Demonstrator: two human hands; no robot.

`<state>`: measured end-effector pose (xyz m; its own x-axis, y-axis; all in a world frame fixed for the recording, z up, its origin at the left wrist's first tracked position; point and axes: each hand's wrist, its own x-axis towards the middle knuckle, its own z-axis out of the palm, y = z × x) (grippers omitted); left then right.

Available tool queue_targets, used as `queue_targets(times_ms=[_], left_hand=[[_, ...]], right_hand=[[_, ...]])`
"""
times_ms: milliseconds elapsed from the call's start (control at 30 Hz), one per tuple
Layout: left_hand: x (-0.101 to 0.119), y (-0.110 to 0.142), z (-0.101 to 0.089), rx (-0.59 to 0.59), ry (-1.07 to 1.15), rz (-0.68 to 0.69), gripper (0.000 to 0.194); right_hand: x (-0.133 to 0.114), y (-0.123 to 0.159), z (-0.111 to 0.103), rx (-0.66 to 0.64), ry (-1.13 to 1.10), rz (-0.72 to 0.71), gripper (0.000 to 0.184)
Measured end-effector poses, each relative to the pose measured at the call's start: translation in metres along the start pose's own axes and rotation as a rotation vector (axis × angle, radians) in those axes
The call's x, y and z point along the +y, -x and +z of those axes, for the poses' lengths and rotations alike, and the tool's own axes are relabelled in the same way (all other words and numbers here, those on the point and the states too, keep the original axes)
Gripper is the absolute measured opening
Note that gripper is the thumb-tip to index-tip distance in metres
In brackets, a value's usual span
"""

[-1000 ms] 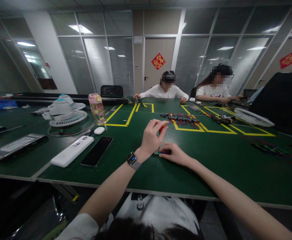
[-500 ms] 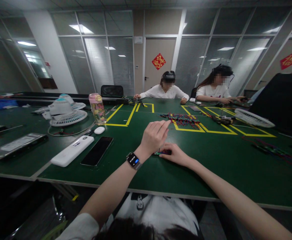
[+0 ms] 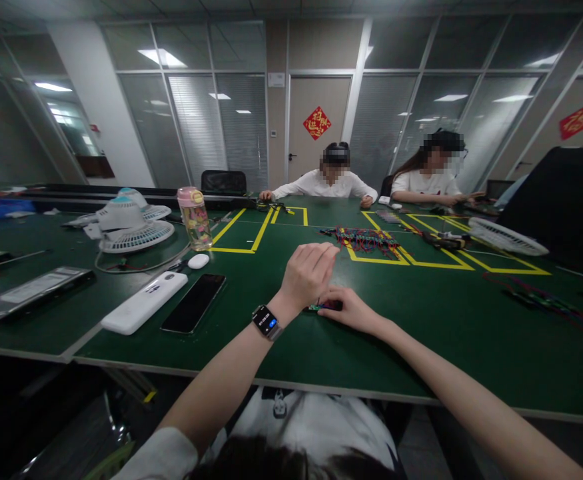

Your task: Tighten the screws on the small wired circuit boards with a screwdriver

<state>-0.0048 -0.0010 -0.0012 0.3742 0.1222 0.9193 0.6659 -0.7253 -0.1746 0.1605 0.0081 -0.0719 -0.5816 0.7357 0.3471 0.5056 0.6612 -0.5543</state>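
My left hand [image 3: 307, 272] is raised just over the table, its fingers closed and curled downward. They wrap what looks like a screwdriver; its orange-red handle showed earlier but is now hidden behind the fingers. Right below, a small green circuit board [image 3: 314, 308] with wires lies on the green table [image 3: 271, 353]. My right hand [image 3: 354, 310] rests on the tabletop, thumb and fingers pinching the board's right side and partly covering it. The two hands overlap in view, so the spot where the tool meets the board cannot be made out.
Wired circuit boards [image 3: 366, 240] lie in a pile ahead, more boards [image 3: 546, 297] at right. To the left are a phone [image 3: 194, 303], a white power bank [image 3: 145, 302], a bottle [image 3: 194, 219], fans [image 3: 131, 223] and a hard drive [image 3: 34, 290]. Two people sit opposite.
My left hand has rolled over, so the orange-red handle seen a second ago is now covered by its fingers. My right hand and the board stay put.
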Motion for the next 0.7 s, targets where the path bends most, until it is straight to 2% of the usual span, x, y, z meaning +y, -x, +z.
queue_targets(times_ms=[467, 700], left_hand=[[0.0, 0.0008, 0.0017, 0.045, -0.034, -0.001, 0.022], [0.0, 0.0004, 0.0005, 0.021, -0.001, -0.002, 0.02]], right_hand=[[0.0015, 0.0006, 0.001, 0.016, -0.003, 0.004, 0.012], [0.0015, 0.0009, 0.001, 0.024, 0.002, 0.004, 0.012]])
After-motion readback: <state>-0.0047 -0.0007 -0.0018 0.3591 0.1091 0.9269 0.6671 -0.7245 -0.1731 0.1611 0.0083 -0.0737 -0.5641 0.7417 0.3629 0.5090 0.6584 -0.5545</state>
